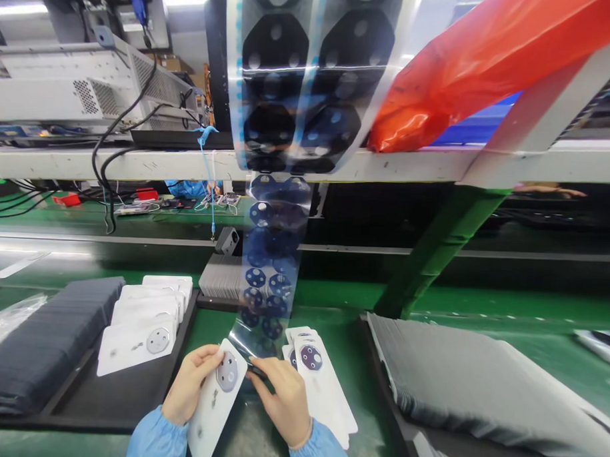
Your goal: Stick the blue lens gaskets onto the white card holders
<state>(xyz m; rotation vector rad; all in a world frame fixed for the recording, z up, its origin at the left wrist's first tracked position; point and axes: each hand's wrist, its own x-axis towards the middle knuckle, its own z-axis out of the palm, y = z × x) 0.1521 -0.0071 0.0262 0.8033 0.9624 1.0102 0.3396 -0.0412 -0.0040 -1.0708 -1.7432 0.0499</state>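
Note:
My left hand [189, 383] is closed round a white phone back cover [217, 399] with a round grey camera ring, held tilted over the green bench. My right hand [282, 394] pinches the lower end of a long clear film strip [271, 254] that carries several dark round stickers. The strip hangs down from the shelf above and its end meets the cover's top edge. Under my right hand lies a small pile of white covers [324, 382], the top one with a dark sticker on its ring.
A black tray [129, 389] at left holds rows of white covers [146, 323] and a dark stack [45, 339]. A grey stack [480, 374] fills a tray at right. A red plastic bag [471, 67] lies on the shelf. Cables and a machine stand behind.

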